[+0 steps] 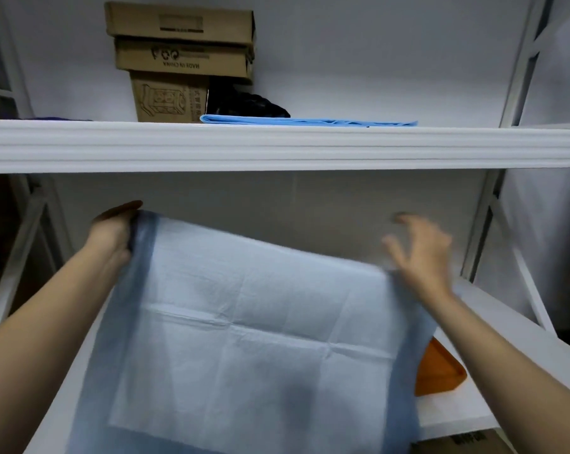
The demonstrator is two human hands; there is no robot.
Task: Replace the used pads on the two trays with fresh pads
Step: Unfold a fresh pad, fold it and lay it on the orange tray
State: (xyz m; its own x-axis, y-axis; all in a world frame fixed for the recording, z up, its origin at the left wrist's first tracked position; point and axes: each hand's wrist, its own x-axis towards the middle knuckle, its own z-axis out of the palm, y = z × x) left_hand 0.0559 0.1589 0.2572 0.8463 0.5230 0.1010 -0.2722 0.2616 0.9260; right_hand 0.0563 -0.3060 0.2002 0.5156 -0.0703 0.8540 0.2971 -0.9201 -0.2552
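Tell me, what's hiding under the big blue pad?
Only an orange tray corner peeks out beneath the pad, which the left hand holds up. The rest underneath is covered.

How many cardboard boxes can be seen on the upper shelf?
3, in one stack at the back left of the upper shelf: top box, middle box, bottom box. Others may be hidden behind them.

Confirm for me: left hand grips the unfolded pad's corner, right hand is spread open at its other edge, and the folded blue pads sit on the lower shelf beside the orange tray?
Not quite. The head view shows the folded blue pads on the upper shelf, beside the cardboard boxes, not by the orange tray. The rest holds: left hand grips the unfolded pad; right hand is open.
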